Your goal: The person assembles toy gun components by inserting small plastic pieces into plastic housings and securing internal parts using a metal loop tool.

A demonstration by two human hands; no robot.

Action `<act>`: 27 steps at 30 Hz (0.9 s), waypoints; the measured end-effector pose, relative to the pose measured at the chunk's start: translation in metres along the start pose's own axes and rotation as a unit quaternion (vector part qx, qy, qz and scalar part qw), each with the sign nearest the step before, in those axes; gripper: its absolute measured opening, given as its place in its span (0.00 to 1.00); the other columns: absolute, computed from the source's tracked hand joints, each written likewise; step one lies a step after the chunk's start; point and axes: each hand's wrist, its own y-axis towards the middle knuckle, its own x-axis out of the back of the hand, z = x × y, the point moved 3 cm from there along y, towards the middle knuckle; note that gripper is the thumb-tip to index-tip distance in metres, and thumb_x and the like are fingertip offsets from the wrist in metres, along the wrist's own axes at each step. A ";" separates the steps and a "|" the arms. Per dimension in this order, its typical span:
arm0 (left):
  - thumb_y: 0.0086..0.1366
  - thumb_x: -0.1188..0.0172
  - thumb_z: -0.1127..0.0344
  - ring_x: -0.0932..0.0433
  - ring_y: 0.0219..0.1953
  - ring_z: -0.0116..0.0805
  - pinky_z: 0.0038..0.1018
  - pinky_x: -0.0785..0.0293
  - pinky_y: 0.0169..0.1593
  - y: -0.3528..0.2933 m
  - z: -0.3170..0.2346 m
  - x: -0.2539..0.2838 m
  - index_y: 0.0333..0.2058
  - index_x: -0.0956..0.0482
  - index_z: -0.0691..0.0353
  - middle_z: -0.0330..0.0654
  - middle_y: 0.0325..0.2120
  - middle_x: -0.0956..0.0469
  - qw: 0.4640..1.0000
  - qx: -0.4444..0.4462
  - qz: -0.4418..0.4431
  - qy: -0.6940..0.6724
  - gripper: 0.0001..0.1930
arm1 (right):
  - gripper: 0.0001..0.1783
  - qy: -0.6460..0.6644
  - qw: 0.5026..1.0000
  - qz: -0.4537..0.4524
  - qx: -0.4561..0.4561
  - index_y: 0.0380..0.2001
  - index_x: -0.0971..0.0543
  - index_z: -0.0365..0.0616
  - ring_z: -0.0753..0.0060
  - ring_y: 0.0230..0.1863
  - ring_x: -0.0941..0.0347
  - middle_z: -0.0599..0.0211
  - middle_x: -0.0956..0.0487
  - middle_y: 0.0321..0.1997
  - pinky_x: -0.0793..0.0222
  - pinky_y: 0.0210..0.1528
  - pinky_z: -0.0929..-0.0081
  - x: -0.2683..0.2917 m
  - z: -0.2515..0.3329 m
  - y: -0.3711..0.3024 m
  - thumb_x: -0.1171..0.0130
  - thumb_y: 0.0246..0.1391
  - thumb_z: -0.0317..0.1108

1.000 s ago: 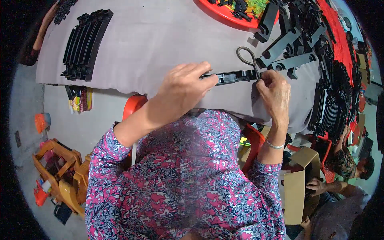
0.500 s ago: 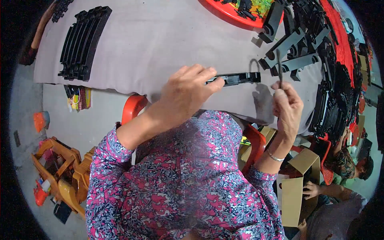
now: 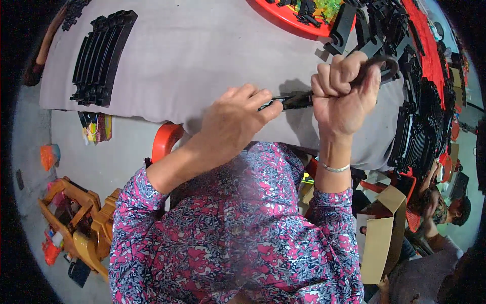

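Observation:
My left hand [image 3: 230, 121] is closed on one end of a long, narrow black plastic part [image 3: 288, 102], pressing it just above the grey cloth. At the other end of that part, my right hand [image 3: 347, 93] is curled in a fist around a dark tool. A curved, loop-like end of the tool [image 3: 391, 66] sticks out past the knuckles on the right. Its other end seems to meet the black part, but the fist and shadow hide the contact.
Several black strips [image 3: 104, 58] lie side by side at the far left. A red tray [image 3: 273, 17] of small black pieces stands at the far side. Black parts [image 3: 412, 134] pile up at the right. Beside an open cardboard box [image 3: 379, 243], another person works at lower right.
My right hand has moved left and turned over from holding the dark tool upright. It now grips the tool in a fist beside the black part. My left hand has barely moved.

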 end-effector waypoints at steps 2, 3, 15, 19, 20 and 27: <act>0.55 0.45 0.68 0.24 0.45 0.37 0.33 0.27 0.45 0.000 0.000 0.000 0.45 0.19 0.54 0.39 0.40 0.24 1.000 0.004 0.007 -0.002 0.17 | 0.28 0.003 1.000 -0.002 -0.003 0.21 0.39 0.49 0.82 0.15 0.59 0.79 0.49 0.15 0.63 0.17 0.77 0.003 -0.002 0.000 0.62 0.67 0.59; 0.55 0.44 0.68 0.24 0.44 0.37 0.33 0.27 0.45 0.000 0.000 0.001 0.45 0.20 0.54 0.38 0.40 0.24 1.000 0.005 0.012 0.000 0.17 | 0.28 0.003 1.000 -0.002 -0.003 0.21 0.39 0.49 0.82 0.15 0.59 0.79 0.49 0.15 0.63 0.17 0.77 0.004 -0.003 0.001 0.62 0.67 0.59; 0.55 0.44 0.70 0.24 0.44 0.41 0.36 0.27 0.43 0.001 0.001 -0.002 0.47 0.23 0.51 0.39 0.41 0.25 0.999 0.001 0.033 -0.013 0.19 | 0.25 -0.024 0.998 0.052 0.001 0.18 0.40 0.48 0.80 0.17 0.52 0.78 0.48 0.14 0.55 0.19 0.77 -0.009 -0.012 -0.005 0.57 0.66 0.50; 0.57 0.45 0.65 0.27 0.40 0.34 0.31 0.28 0.41 -0.002 0.004 -0.005 0.45 0.22 0.54 0.37 0.37 0.28 0.999 -0.046 -0.013 -0.003 0.16 | 0.19 -0.061 0.994 0.092 0.004 0.21 0.33 0.44 0.74 0.17 0.43 0.74 0.39 0.14 0.46 0.21 0.77 -0.013 -0.014 -0.014 0.52 0.63 0.43; 0.57 0.45 0.65 0.27 0.40 0.34 0.31 0.28 0.41 -0.003 0.004 -0.005 0.45 0.22 0.54 0.37 0.37 0.28 0.999 -0.046 -0.010 -0.005 0.16 | 0.17 -0.155 0.978 0.131 0.053 0.22 0.32 0.42 0.71 0.18 0.37 0.70 0.36 0.16 0.41 0.21 0.75 -0.013 -0.011 -0.014 0.51 0.62 0.40; 0.57 0.45 0.65 0.28 0.42 0.35 0.31 0.28 0.41 -0.003 0.005 -0.003 0.47 0.24 0.54 0.38 0.40 0.29 0.998 -0.057 -0.024 -0.022 0.17 | 0.18 -0.139 0.980 0.132 0.051 0.22 0.32 0.43 0.72 0.20 0.36 0.70 0.32 0.19 0.37 0.25 0.73 -0.007 -0.012 -0.012 0.50 0.64 0.42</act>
